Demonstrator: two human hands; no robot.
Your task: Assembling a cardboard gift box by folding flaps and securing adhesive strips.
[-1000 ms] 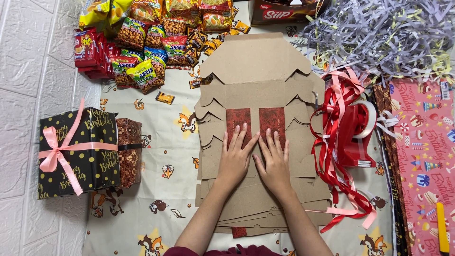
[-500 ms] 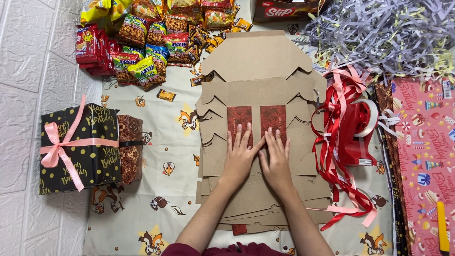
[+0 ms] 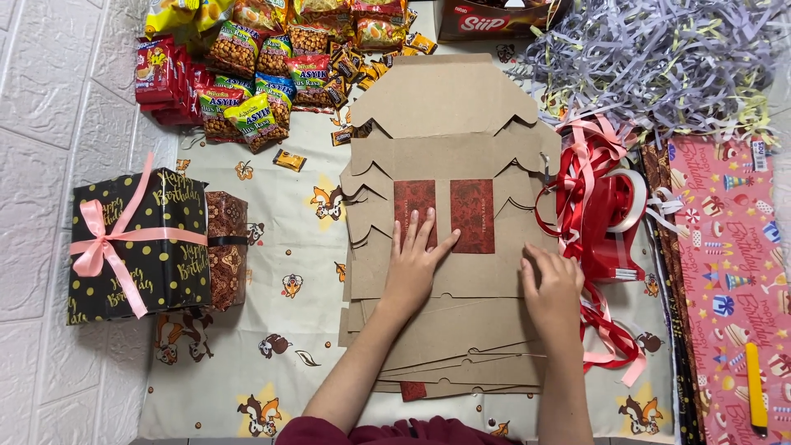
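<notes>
A stack of flat brown cardboard box blanks (image 3: 449, 156) lies in the middle of a patterned cloth. Two dark red rectangular pieces (image 3: 472, 214) rest on top of the stack. My left hand (image 3: 414, 259) lies flat on the cardboard, fingers spread and tips touching the left red piece. My right hand (image 3: 554, 284) rests at the stack's right edge, fingers curled over the cardboard beside the red ribbon. Whether it grips the edge is unclear.
A black gift box with pink ribbon (image 3: 136, 243) and a small brown wrapped box (image 3: 227, 247) sit left. Snack packets (image 3: 247, 62) are piled at the back. Shredded paper (image 3: 659, 58), a red ribbon spool (image 3: 606, 227), pink wrapping paper (image 3: 729, 272) and a yellow cutter (image 3: 755, 387) lie right.
My right hand has slid from beside the left hand, below the red pieces, out to the stack's right edge. The left hand has stayed nearly in place.
</notes>
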